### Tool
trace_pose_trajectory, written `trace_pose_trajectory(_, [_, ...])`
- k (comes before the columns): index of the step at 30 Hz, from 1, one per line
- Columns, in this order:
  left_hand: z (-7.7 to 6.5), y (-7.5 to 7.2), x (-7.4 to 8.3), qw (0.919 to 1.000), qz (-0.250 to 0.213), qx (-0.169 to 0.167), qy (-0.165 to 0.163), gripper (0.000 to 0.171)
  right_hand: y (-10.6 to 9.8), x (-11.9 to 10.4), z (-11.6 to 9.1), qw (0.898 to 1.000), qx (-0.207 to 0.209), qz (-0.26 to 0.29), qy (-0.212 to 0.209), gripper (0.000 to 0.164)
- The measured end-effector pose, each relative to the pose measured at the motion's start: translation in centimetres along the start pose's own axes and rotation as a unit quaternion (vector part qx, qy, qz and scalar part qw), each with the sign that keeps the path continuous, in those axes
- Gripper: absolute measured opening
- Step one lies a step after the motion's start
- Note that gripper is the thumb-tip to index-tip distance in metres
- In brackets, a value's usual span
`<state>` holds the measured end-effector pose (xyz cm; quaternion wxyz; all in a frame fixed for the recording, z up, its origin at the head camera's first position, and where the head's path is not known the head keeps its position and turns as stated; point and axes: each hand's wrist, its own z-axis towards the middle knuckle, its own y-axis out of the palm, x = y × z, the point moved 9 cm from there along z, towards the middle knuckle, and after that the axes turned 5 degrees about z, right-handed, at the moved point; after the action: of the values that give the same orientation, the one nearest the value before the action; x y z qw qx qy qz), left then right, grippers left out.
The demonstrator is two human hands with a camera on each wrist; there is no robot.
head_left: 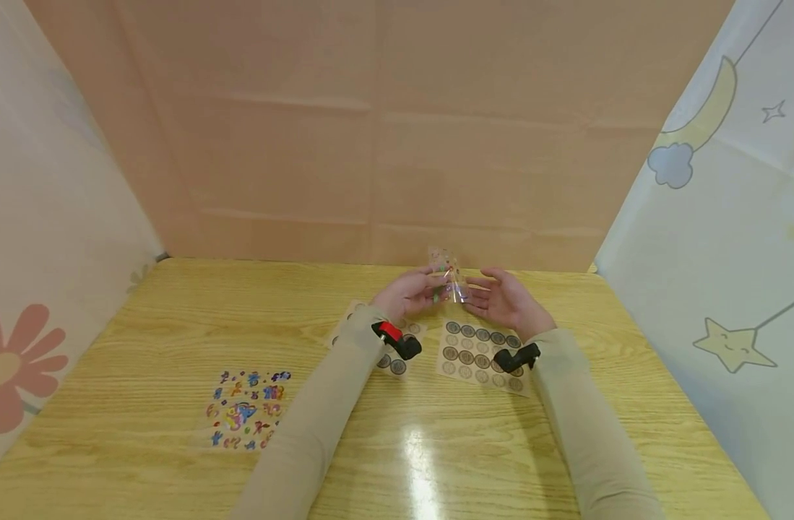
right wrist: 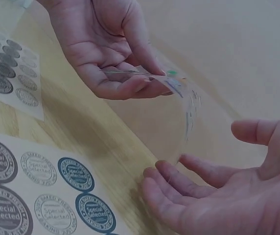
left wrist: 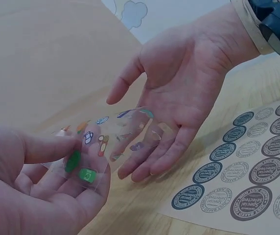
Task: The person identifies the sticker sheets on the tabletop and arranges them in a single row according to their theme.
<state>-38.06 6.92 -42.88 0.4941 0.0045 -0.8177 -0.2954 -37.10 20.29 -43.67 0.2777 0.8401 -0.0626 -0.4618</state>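
Between thumb and fingers, my left hand [left wrist: 47, 181] pinches a clear sticker sheet [left wrist: 123, 129] printed with small colourful pictures. The sheet bends over toward my right hand [left wrist: 184, 93], which is held palm up with its fingers extended and thumb apart. In the right wrist view, the sheet's curved lower end [right wrist: 186, 132] comes down right at the right fingertips [right wrist: 179, 164]. Both hands are raised near the back of the table. Below the right hand lies a paper sheet of round "Special Selected" stickers [head_left: 481, 354].
A second sheet of round stickers [head_left: 397, 363] lies partly hidden under my left forearm. Farther left on the wooden table [head_left: 143, 347] is another clear sheet with colourful stickers [head_left: 243, 412]. A brown backdrop [head_left: 370, 144] rises behind the table, with patterned white cloth [head_left: 748, 253] at the sides.
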Motion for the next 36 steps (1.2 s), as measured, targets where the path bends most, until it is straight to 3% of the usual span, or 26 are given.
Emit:
trace_pose_trajectory(11, [-1.0, -1.4, 0.9, 0.9955, 0.093, 0.010, 0.019, 0.040, 0.6, -1.1, -0.2, 0.997, 0.047, -0.024, -0.052, 0.044])
trace_pose_trajectory(16, [-1.8, -2.3, 1.1, 0.9892, 0.142, 0.032, 0.017, 0.037, 1.1, -1.2, -0.5, 0.994, 0.063, -0.044, -0.072, 0.052])
trace_pose_trajectory(23, [-3.0, -2.9, 1.5, 0.9866, 0.158, 0.033, 0.022, 0.035, 1.6, -0.9, -0.8, 0.995, 0.067, -0.033, -0.072, 0.054])
trace_pose_trajectory(29, [-4.1, -3.3, 1.4, 0.9893, 0.143, 0.018, 0.019, 0.032, 2.0, -0.8, -1.0, 0.993, 0.077, -0.051, -0.071, 0.053])
trace_pose_trajectory(36, [-5.8, -5.0, 1.5, 0.9808, 0.190, 0.038, 0.021, 0.025, 3.5, -0.5, -1.3, 0.992, 0.053, -0.080, -0.081, 0.052])
